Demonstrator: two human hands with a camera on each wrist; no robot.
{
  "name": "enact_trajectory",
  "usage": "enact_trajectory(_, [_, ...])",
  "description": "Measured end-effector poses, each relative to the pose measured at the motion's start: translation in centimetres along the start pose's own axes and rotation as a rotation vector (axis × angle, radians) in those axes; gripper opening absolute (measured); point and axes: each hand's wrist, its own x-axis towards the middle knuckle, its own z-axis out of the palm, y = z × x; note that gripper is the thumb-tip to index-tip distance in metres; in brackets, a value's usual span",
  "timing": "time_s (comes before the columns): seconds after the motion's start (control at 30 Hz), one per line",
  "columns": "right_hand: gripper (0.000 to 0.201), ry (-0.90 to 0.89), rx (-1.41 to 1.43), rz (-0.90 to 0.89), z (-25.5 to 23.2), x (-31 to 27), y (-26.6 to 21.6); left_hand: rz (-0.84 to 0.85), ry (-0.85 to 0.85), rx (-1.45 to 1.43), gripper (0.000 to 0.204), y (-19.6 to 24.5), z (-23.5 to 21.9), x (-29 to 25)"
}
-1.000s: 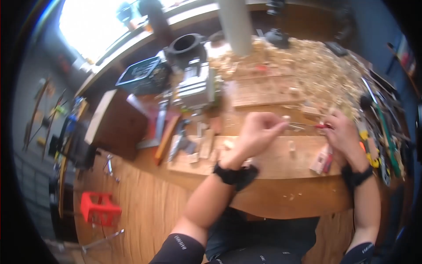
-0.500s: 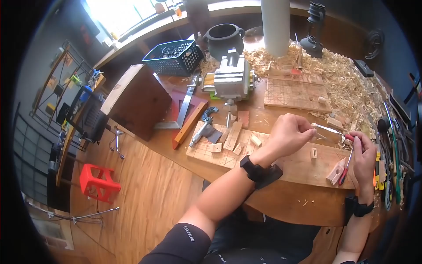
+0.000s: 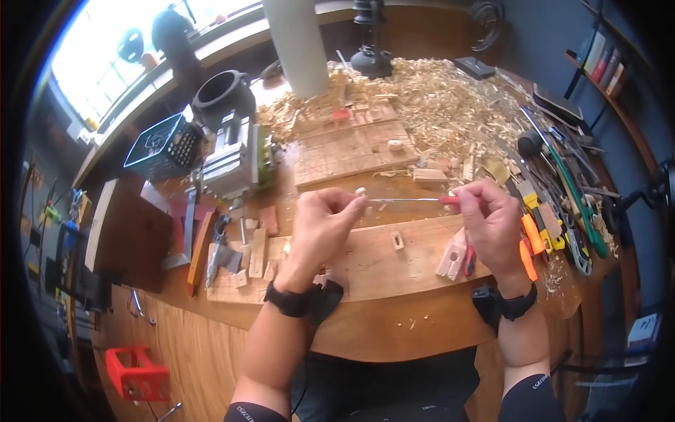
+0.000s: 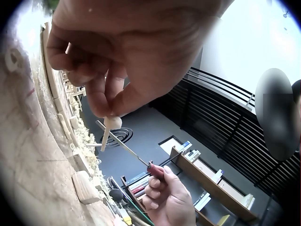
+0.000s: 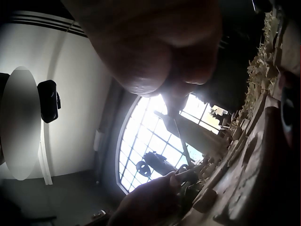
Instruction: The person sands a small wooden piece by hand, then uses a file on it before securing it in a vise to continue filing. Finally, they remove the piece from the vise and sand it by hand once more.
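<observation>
A: What lies at the centre?

B: A small wooden piece (image 3: 361, 191), pale and round-headed with a thin stem, raised above the long board (image 3: 365, 260). The left hand (image 3: 318, 228) pinches it between thumb and finger.

A: And the right hand (image 3: 494, 224)?

B: It grips a red-handled tool (image 3: 450, 200), fingers curled round the handle, the slender end reaching toward the piece. In the left wrist view this end passes close beside the head; contact cannot be told.

A: What differs from half a second ago?

B: The metal appeared broader then; now it shows as a thin line. This suggests a turn of the tool or of the viewpoint. Both hands keep their holds, so piece and tool remain paired, and no cut can be confirmed.

A: And further out?

B: A slotted block (image 3: 398, 240) stands on the long board; near its right end lie a holed block (image 3: 450, 260) and a second red-handled tool (image 3: 469, 260). Beyond, wood shavings (image 3: 450, 105) cover part of the table (image 3: 394, 330).
</observation>
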Motion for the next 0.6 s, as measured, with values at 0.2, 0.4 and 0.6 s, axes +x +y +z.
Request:
enact_trajectory(0.2, [0.017, -0.079, 0.191, -0.014, 0.5, -0.3, 0.2, -0.002, 0.031, -0.007, 0.021, 0.6, 0.2, -0.2])
enact_trajectory(0.4, [0.03, -0.289, 0.019, 0.01, 0.7, -1.1, -0.7, 0.046, 0.05, -0.029, 0.02, 0.5, 0.2, -0.2])
enact_trajectory(0.6, [0.034, -0.275, -0.036, -0.156, 1.4, -1.9, -1.3, 0.118, 0.053, 0.039, 0.018, 0.3, 0.6, -0.4])
